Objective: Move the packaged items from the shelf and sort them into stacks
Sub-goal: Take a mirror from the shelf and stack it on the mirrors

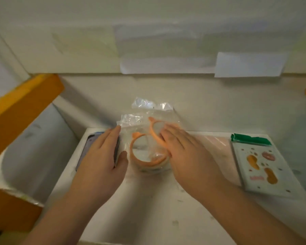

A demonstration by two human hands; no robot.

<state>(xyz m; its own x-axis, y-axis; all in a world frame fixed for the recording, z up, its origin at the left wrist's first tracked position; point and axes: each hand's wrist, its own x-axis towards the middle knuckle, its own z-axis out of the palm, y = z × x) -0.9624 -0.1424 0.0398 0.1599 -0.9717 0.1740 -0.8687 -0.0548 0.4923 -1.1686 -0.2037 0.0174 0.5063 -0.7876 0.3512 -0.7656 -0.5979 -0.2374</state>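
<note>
1. White and scuffed, the worktop (166, 200) fills the lower middle of the view, its far edge meeting a pale wall (148, 41) hung with blurred sheets of paper (249, 65).
2. Off the left edge stands an orange frame (25, 103) lined with a pale sheet; what it is, hard to say.
3. Both forearms come up from the near edge and meet at the far middle of the worktop.
4. At the right edge lies a flat white card pack (260, 168) with a green strip on top and orange shapes printed on it, well apart from the hands.
5. Between that pack and the hands sits a faint pinkish clear bag (214, 141), flat at the far edge.
6. At the far middle lie the clear plastic bags (145, 121), crinkled, overlapping, poking past the far edge; orange bands (145, 156) curl inside them.
7. Left hand (102, 154), fingers straight and together, palm down over a dark flat case (88, 140) at the far left corner, thumb touching the bags' left side. No grasp.
8. Right hand (184, 152), fingers spread flat and blurred, pressing on the bags' right side. Flat on top, not closed around anything.
</note>
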